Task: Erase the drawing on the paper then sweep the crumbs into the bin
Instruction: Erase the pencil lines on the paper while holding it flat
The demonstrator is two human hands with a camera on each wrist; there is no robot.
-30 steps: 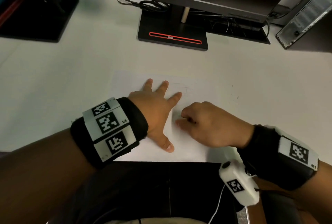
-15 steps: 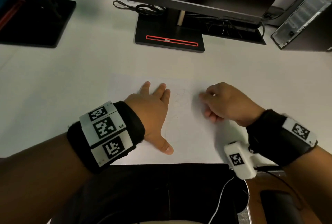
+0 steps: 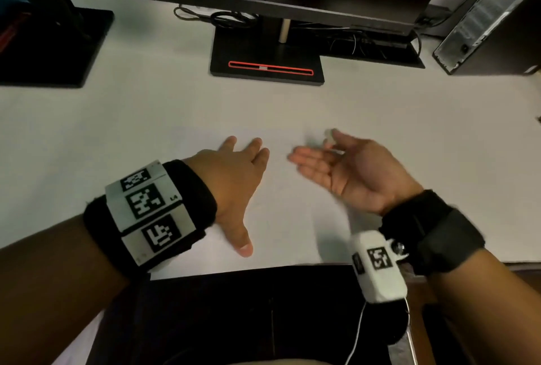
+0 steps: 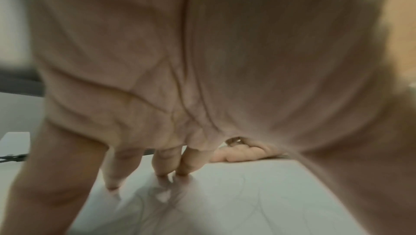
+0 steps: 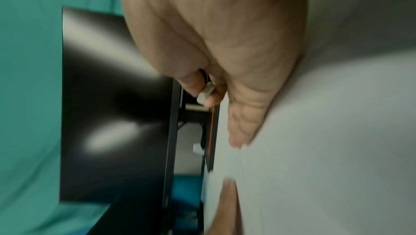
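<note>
The white paper (image 3: 292, 218) lies on the white desk near the front edge; faint pencil lines show on the paper (image 4: 247, 194) in the left wrist view. My left hand (image 3: 243, 165) presses flat on its left part, fingers spread. My right hand (image 3: 328, 156) stands on its little-finger edge over the paper's right part, palm facing left and fingers stretched out. Its thumb and forefinger pinch a small white eraser (image 3: 329, 134), which also shows as a pinched eraser (image 5: 206, 92) in the right wrist view. No bin is in view, and I cannot make out crumbs.
A black monitor base (image 3: 266, 69) with a red stripe stands behind the paper, with cables (image 3: 222, 17) beside it. A second black stand (image 3: 52, 48) is at the far left and a computer case (image 3: 486, 19) at the far right. My dark-clothed lap (image 3: 248, 315) is below the desk edge.
My right hand went from a fist rubbing low on the paper, up and to the right, and has now turned on edge with its fingers stretched out. The left hand stayed flat.
</note>
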